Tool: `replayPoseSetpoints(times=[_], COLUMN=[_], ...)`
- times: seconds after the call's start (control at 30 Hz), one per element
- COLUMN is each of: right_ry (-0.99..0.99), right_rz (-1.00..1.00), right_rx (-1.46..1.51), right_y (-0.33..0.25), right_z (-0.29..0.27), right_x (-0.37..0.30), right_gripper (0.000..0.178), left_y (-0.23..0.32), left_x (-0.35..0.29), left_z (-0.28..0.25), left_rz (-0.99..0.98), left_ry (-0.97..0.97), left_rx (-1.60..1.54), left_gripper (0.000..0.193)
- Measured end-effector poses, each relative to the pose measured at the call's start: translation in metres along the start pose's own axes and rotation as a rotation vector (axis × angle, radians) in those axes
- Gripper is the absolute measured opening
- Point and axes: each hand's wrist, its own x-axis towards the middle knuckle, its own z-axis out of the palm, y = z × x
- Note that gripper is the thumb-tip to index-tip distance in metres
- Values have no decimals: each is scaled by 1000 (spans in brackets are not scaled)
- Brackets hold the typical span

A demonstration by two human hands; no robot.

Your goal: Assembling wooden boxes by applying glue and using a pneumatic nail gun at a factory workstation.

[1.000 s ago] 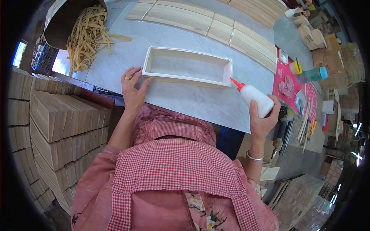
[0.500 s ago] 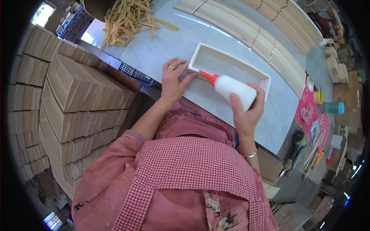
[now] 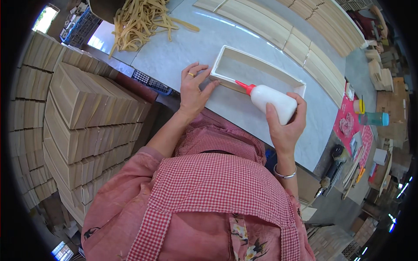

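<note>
A shallow rectangular wooden frame (image 3: 265,67) stands on edge on the table, its rim whitish along the top. My left hand (image 3: 194,89), with a ring on one finger, holds the frame's left near corner between thumb and forefinger. My right hand (image 3: 287,124) is wrapped round a white squeeze bottle (image 3: 274,102) with a red nozzle, tilted down to the left. The nozzle tip is at the frame's near long edge, a short way from the left corner. A white line of glue runs along that edge between corner and tip.
The table (image 3: 174,56) has a pale marbled top. A heap of tan bands (image 3: 141,24) lies at the far left, with rows of wooden strips (image 3: 261,26) along the back. Stacked wooden pieces (image 3: 91,117) rise at my left. A teal jar (image 3: 374,118) stands far right.
My right hand has moved the bottle to the right, its nozzle shifting along the near edge away from the left corner. The left hand stays at the corner.
</note>
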Motion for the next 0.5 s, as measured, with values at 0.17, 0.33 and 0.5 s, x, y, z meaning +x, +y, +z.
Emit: replayPoseSetpoints(times=[0.17,0.33,0.5], right_ry=[80,164,234], right_rz=[18,65,114], right_rx=[-54,-99,-183], right_y=[11,18,25], right_z=[-33,-65,-95], right_x=[-9,-19,-30], right_gripper=[53,52,51], left_y=[3,4,4], left_x=[1,1,0], left_z=[1,1,-1], left_rz=[6,6,6], left_ry=[2,3,-14], left_rx=[9,18,56], left_gripper=[38,38,39])
